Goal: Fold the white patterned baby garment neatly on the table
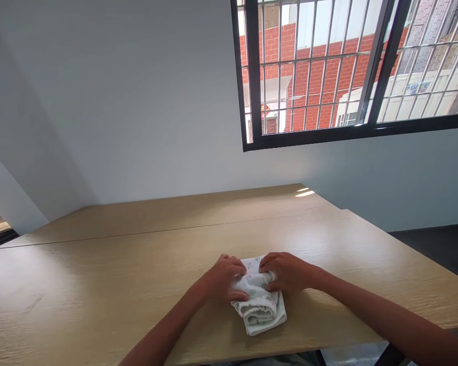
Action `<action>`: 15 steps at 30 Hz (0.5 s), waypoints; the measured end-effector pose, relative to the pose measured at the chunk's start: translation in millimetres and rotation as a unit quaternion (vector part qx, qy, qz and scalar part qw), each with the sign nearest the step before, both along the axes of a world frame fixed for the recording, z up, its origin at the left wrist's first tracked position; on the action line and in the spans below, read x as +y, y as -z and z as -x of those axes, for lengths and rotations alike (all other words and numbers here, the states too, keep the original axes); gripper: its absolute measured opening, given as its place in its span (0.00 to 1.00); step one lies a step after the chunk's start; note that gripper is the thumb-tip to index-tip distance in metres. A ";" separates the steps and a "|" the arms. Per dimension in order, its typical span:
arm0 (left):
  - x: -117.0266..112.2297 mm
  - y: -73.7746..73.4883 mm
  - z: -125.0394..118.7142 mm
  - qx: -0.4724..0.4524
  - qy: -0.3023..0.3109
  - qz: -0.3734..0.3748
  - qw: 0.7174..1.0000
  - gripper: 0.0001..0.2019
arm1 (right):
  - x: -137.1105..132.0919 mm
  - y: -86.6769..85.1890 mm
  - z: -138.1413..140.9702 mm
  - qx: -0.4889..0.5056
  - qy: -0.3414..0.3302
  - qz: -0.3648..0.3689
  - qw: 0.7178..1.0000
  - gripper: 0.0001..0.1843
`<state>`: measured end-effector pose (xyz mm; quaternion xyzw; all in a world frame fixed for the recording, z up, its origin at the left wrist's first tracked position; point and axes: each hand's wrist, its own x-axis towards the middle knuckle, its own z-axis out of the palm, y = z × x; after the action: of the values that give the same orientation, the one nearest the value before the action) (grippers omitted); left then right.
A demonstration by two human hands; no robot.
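Observation:
A folded white garment point(258, 291) with a small coloured print lies on the table close to its front edge. Its near end shows a ruffled, gathered edge, rolled over a plain white layer underneath. From the left side my left hand point(226, 277) grips it, the thumb and fingers curled around its edge. My right hand point(286, 271) grasps the opposite side, with fingers bent over the top. Some fingertips blur into the cloth. What kind of garment it is cannot be told from the folded shape.
The pale wooden table point(137, 284) has a seam running across its far part. Behind it rises a grey-white wall point(156, 101), with a dark-framed barred window point(313, 136) at upper right. Dark floor point(438, 246) shows beyond the table's right edge.

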<state>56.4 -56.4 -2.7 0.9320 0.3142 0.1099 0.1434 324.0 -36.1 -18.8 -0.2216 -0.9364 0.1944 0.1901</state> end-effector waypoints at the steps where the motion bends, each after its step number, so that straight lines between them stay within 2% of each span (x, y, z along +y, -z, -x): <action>1: -1.6 -1.7 -1.2 -0.004 0.001 0.006 1.000 0.20 | -2.7 -2.0 1.1 0.005 -0.004 0.004 1.000 0.19; 5: -3.4 -4.1 -0.1 -0.057 -0.001 0.075 0.996 0.15 | -8.8 -8.7 -0.4 0.052 -0.009 0.041 0.998 0.18; 10: -0.1 -2.0 6.4 -0.178 -0.038 0.178 0.967 0.18 | 0.9 -7.3 -3.7 0.120 0.011 0.142 0.982 0.21; 12: 1.0 -1.4 7.9 -0.202 -0.063 0.171 0.962 0.19 | 7.0 -2.3 -4.4 0.142 0.044 0.144 0.978 0.20; 15: 2.4 -0.6 9.3 -0.213 -0.120 0.091 0.965 0.19 | 15.1 6.0 -6.8 0.183 0.118 0.075 0.973 0.16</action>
<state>47.1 -54.0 -2.1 0.8256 0.3948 0.2928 0.2770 330.8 -21.0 -24.8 -0.3050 -0.8357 0.2779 0.3624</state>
